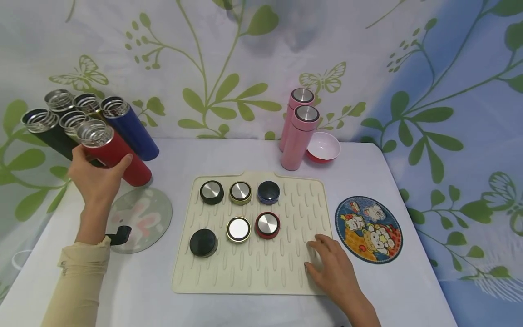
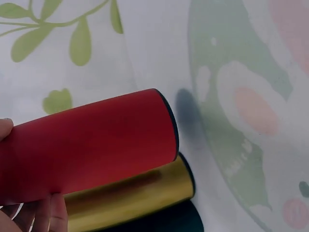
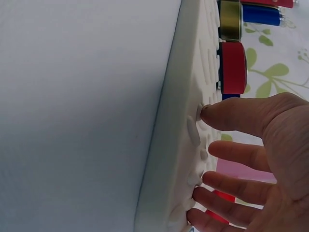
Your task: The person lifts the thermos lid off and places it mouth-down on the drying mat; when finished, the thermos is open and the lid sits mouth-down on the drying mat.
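Note:
My left hand (image 1: 96, 179) grips a red thermos bottle (image 1: 130, 159) near its open, lidless mouth. In the left wrist view the base of the red bottle (image 2: 101, 140) overlaps a gold bottle (image 2: 140, 198). Several other lidless bottles, among them a blue bottle (image 1: 132, 131), stand just behind it. My right hand (image 1: 337, 272) rests with loose, spread fingers at the right part of a cream ridged mat (image 1: 306, 213); in the right wrist view its fingertips (image 3: 207, 179) are right at the mat's ridges. On the mat lie several lids, including a red-rimmed lid (image 1: 267, 225) and a black lid (image 1: 203, 242).
Two pink bottles (image 1: 298, 141) with lids on stand behind the mat, beside a small red and white bowl (image 1: 323, 146). A round rabbit-patterned mat (image 1: 159, 213) lies at left, a round cartoon mat (image 1: 347, 227) at right. A patterned cloth hangs behind the table.

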A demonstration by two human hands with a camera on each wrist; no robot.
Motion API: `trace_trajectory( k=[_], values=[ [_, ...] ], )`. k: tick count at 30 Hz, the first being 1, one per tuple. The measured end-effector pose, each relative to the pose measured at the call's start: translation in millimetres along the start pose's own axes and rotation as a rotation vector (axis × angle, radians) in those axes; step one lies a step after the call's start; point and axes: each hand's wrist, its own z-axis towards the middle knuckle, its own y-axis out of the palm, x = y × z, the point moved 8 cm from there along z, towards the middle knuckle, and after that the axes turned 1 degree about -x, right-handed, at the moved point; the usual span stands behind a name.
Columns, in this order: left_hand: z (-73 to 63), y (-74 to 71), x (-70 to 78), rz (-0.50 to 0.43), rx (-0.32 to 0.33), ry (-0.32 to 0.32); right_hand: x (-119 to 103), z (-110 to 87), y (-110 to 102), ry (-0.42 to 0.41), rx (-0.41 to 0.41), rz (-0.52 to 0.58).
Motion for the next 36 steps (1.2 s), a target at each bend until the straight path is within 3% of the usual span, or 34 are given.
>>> trace_trajectory(
  k=[11,15,29,36],
  values=[
    [15.0,22.9,-21.2,-0.025,-0.071,-0.095,-3.1,-0.2,0.5,-0.009,0.018,-0.021],
    [18.6,26.9,-25.3,-0.041,-0.075,-0.102,-2.6,0.7,1.1,0.001,0.018,-0.024],
    [21.6,31.4,-18.5,0.033,-0.006,-0.127,0.2,0.7,4.5,0.024,0.007,-0.024],
    [23.3,30.0,-20.6,0.125,0.004,-0.146,-0.8,0.7,3.8,0.032,0.006,-0.033]
  ],
)
